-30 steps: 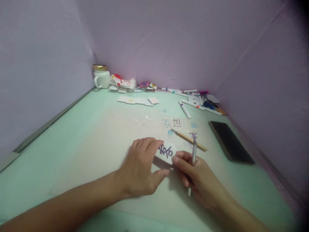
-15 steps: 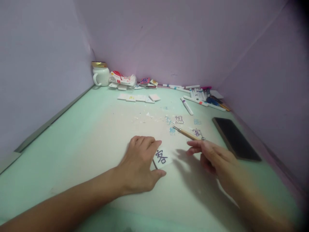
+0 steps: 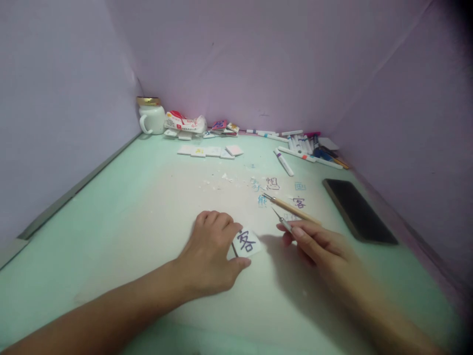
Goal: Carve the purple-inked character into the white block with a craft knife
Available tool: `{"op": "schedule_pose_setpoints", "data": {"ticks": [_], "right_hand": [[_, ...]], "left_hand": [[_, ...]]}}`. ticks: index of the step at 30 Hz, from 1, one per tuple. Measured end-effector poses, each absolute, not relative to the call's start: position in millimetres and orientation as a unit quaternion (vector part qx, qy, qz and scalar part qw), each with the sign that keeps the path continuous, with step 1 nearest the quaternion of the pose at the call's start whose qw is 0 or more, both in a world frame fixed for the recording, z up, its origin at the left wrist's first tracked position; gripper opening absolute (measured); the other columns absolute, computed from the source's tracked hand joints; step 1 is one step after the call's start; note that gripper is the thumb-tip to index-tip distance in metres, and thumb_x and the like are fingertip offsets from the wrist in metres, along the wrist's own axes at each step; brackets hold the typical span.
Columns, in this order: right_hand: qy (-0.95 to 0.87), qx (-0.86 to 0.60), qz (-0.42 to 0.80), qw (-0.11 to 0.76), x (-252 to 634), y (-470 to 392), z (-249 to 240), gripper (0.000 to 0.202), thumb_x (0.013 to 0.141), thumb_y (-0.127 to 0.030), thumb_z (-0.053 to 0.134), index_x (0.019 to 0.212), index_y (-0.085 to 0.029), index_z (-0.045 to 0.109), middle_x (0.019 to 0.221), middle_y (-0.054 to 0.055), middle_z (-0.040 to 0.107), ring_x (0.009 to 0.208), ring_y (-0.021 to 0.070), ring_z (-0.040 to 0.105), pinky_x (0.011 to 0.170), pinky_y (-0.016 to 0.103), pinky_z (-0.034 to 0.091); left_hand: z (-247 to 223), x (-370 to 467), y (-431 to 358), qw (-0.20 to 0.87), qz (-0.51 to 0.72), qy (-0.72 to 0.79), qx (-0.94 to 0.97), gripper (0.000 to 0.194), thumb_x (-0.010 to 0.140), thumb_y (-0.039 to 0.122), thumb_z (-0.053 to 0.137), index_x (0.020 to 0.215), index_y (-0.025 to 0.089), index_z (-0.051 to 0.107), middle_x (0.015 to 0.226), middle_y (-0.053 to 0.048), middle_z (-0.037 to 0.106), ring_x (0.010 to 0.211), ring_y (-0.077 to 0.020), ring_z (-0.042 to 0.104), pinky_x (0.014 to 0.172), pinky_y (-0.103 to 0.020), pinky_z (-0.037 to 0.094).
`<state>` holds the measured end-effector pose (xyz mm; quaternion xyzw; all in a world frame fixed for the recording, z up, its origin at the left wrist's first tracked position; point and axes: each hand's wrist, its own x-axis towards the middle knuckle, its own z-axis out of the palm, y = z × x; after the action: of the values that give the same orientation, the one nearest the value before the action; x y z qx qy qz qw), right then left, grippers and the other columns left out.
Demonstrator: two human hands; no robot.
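Note:
My left hand (image 3: 210, 256) rests on the table, its thumb and fingers closed about the edges of a white square block (image 3: 253, 248) with a dark purple character and a dark line on its face. My right hand (image 3: 318, 246) holds a silver craft knife (image 3: 285, 224), its thin point aimed up and left, above the table and apart from the block. Just beyond the knife lies a wooden-handled carving tool (image 3: 291, 208) with a metal tip. Its rear end is partly hidden by my right hand.
Characters in blue and purple mark the tabletop (image 3: 148, 236), near white shavings (image 3: 226, 176). A phone (image 3: 358, 212) lies at the right. Farther back are markers (image 3: 284, 162), several white blocks (image 3: 213, 151), a soft packet (image 3: 185, 122) and a white lidded mug (image 3: 152, 120).
My right hand has shifted slightly left and lower, and the knife has swung so that its point faces up and left. My left hand stays on the block; the view has shifted slightly.

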<state>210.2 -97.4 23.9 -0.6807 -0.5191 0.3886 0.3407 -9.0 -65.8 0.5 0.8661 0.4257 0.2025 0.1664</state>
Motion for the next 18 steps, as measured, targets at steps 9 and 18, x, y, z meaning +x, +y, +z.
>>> {"op": "schedule_pose_setpoints", "data": {"ticks": [9,18], "right_hand": [[-0.524,-0.684,0.358,0.359,209.2,-99.3,23.2,0.033,0.082,-0.051,0.055,0.073,-0.023,0.07,0.05,-0.003,0.045,0.046,0.0118,0.038,0.045,0.023,0.027],[-0.568,-0.65,0.351,0.362,217.2,-96.1,15.4,0.034,0.082,-0.052,0.056,0.07,-0.022,0.068,0.05,-0.002,0.053,0.042,0.0109,0.04,0.039,0.022,0.031]], "left_hand": [[-3.1,-10.6,-62.4,0.195,0.228,0.412,0.86,0.051,0.073,0.02,0.066,0.121,0.016,0.051,0.11,-0.009,0.061,0.104,-0.027,0.052,0.096,-0.049,0.037],[-3.5,-12.2,-62.6,0.189,0.239,0.401,0.864,0.05,0.073,0.018,0.067,0.121,0.015,0.051,0.112,-0.009,0.062,0.106,-0.0272,0.052,0.095,-0.048,0.038]]}}
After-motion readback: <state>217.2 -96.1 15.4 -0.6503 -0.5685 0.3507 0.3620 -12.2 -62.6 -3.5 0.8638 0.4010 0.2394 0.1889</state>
